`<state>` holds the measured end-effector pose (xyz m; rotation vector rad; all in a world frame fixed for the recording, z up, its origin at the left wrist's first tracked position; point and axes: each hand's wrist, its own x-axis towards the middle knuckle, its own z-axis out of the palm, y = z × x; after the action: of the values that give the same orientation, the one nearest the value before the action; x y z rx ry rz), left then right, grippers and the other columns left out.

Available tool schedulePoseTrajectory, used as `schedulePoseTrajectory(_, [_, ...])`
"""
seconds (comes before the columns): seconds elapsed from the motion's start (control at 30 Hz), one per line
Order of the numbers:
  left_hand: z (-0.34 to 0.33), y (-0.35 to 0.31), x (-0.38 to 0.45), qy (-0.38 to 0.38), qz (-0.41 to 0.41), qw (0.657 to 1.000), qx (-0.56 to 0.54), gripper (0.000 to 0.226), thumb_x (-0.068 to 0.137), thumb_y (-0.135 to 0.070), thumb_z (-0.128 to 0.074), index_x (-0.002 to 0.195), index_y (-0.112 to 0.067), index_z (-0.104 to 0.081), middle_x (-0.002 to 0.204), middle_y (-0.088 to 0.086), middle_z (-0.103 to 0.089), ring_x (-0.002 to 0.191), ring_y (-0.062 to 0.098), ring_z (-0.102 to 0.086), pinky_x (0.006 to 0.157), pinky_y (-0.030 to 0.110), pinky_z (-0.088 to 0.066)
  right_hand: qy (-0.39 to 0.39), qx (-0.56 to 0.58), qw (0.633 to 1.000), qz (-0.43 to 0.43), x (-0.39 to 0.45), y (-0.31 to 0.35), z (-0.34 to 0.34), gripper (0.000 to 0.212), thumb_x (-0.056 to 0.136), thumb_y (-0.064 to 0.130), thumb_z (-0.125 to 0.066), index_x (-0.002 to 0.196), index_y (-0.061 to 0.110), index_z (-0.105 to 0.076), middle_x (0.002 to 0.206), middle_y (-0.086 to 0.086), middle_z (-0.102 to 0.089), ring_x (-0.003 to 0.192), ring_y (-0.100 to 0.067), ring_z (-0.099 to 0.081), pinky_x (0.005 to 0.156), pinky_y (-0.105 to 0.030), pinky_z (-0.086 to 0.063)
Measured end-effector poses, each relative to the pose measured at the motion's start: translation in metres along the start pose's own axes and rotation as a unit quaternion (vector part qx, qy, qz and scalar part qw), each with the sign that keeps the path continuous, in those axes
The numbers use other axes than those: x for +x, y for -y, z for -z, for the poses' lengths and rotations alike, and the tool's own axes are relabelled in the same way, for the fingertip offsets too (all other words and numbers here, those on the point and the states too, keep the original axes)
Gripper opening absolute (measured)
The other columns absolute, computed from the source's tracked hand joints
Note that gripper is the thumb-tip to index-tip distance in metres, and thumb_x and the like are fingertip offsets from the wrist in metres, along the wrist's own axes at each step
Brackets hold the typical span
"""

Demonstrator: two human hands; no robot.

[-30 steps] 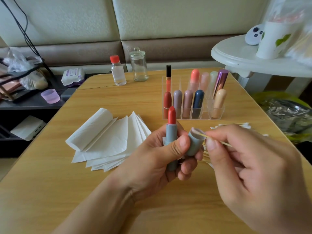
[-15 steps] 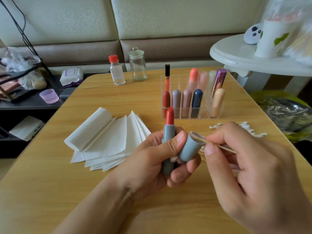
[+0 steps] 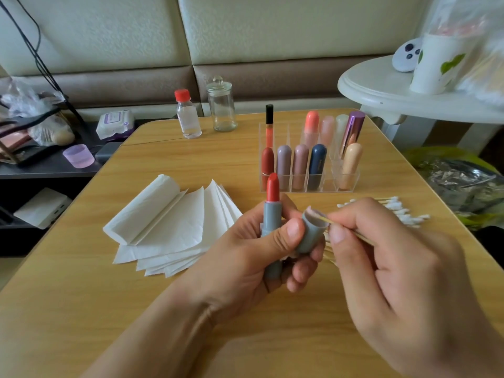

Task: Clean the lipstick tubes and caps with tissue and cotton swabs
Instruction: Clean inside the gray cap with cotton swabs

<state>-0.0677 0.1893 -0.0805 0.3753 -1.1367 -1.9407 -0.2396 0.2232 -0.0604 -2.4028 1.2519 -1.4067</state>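
My left hand (image 3: 245, 257) grips an open grey-blue lipstick tube (image 3: 271, 222) with its red stick upright, and also holds the matching grey cap (image 3: 311, 233) between thumb and fingers, mouth tilted up to the right. My right hand (image 3: 403, 285) pinches a wooden cotton swab (image 3: 351, 232) whose tip sits inside the cap's mouth. A fanned stack of white tissues (image 3: 169, 225) lies to the left on the wooden table (image 3: 81, 296). Loose cotton swabs (image 3: 401, 211) lie to the right, partly hidden by my right hand.
A clear organiser (image 3: 308, 184) with several capped lipsticks stands behind my hands. Further back are a red-capped bottle (image 3: 188, 115) and a glass jar (image 3: 221, 107). A white side table (image 3: 381, 88) stands at the right, a dark shelf with clutter at the left.
The cap has tilted slightly and the swab has shifted a little inside its mouth. Both hands stay in about the same place.
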Motion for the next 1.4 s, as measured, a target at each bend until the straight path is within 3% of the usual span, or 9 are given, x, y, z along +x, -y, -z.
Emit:
schedulePoseTrajectory(0.1, [-0.002,0.003,-0.001,0.018,-0.007,1.0,0.0,0.017,0.087,-0.02,-0.068,0.094,-0.01,-0.057,0.081,0.006,-0.064,0.064,0.014,-0.059,0.059,0.023,-0.05,0.021,0.007,1.0,-0.019,0.001,-0.003,-0.002,0.017,0.097,0.013,-0.05,0.087,0.013,-0.064,0.062,0.014,-0.065,0.055,-0.006,-0.063,0.05,-0.03,-0.05])
schedulePoseTrajectory(0.2, [-0.004,0.003,0.004,-0.009,-0.025,0.999,-0.02,0.016,0.087,-0.025,-0.068,0.089,-0.011,-0.062,0.084,0.009,-0.062,0.065,0.013,-0.059,0.06,0.022,-0.051,-0.01,0.007,1.0,-0.013,0.003,-0.004,0.001,0.015,0.093,0.007,-0.055,0.086,0.01,-0.068,0.061,0.022,-0.058,0.054,0.007,-0.056,0.053,-0.01,-0.043])
schedulePoseTrajectory(0.3, [-0.003,-0.002,0.003,-0.011,-0.035,0.999,-0.029,0.024,0.091,-0.034,-0.062,0.084,-0.012,-0.067,0.087,0.01,-0.056,0.068,0.01,-0.058,0.061,0.018,-0.051,-0.09,-0.01,0.996,-0.003,0.001,-0.006,0.002,0.016,0.094,0.01,-0.059,0.097,0.006,-0.074,0.063,0.004,-0.067,0.049,-0.006,-0.057,0.047,-0.019,-0.041])
schedulePoseTrajectory(0.37, [-0.004,-0.002,0.002,-0.007,-0.023,0.999,-0.04,0.027,0.092,-0.037,-0.06,0.083,-0.012,-0.069,0.087,0.007,-0.06,0.069,0.008,-0.059,0.062,0.017,-0.051,-0.112,-0.019,0.993,0.012,0.002,-0.005,-0.001,0.017,0.094,0.011,-0.061,0.104,0.006,-0.074,0.072,0.006,-0.069,0.058,-0.007,-0.059,0.054,-0.015,-0.044])
schedulePoseTrajectory(0.5, [-0.005,-0.001,0.003,-0.014,-0.013,0.998,-0.065,0.029,0.09,-0.037,-0.064,0.085,-0.008,-0.068,0.086,0.007,-0.064,0.068,0.009,-0.062,0.06,0.017,-0.053,-0.105,0.02,0.994,0.027,0.004,-0.001,-0.006,0.022,0.092,0.008,-0.064,0.114,0.008,-0.067,0.089,0.024,-0.057,0.076,0.017,-0.055,0.071,0.001,-0.04])
schedulePoseTrajectory(0.8, [-0.007,-0.002,0.001,0.005,0.01,0.995,-0.1,0.032,0.092,-0.035,-0.061,0.088,-0.004,-0.065,0.085,0.006,-0.066,0.067,0.008,-0.063,0.06,0.016,-0.054,-0.094,0.03,0.995,0.033,0.006,0.005,-0.005,0.024,0.091,0.005,-0.063,0.114,0.011,-0.065,0.086,0.022,-0.058,0.078,0.014,-0.06,0.07,0.0,-0.044])
schedulePoseTrajectory(1.07, [-0.008,0.0,0.003,-0.024,-0.015,0.999,-0.032,0.023,0.087,-0.035,-0.066,0.081,-0.013,-0.067,0.083,0.006,-0.064,0.067,0.01,-0.062,0.06,0.019,-0.054,-0.092,-0.06,0.993,0.03,0.009,0.002,0.006,0.016,0.088,0.003,-0.063,0.093,0.005,-0.078,0.072,0.003,-0.071,0.07,-0.013,-0.061,0.064,-0.023,-0.049])
schedulePoseTrajectory(1.27, [-0.006,0.002,0.002,-0.028,-0.009,0.999,-0.024,0.025,0.086,-0.029,-0.07,0.089,-0.008,-0.058,0.075,0.007,-0.065,0.064,0.014,-0.063,0.06,0.022,-0.054,-0.086,-0.079,0.993,0.03,0.008,0.002,0.006,0.018,0.087,0.004,-0.062,0.095,0.007,-0.078,0.069,0.002,-0.068,0.07,-0.011,-0.056,0.066,-0.015,-0.045])
schedulePoseTrajectory(1.4, [-0.006,0.003,0.002,-0.032,-0.005,0.999,-0.014,0.031,0.084,-0.027,-0.071,0.098,-0.005,-0.054,0.075,0.007,-0.065,0.063,0.014,-0.063,0.058,0.022,-0.054,-0.059,-0.055,0.996,0.021,0.009,0.004,0.006,0.016,0.088,0.004,-0.059,0.081,0.008,-0.073,0.062,0.012,-0.063,0.067,-0.008,-0.06,0.061,-0.014,-0.044])
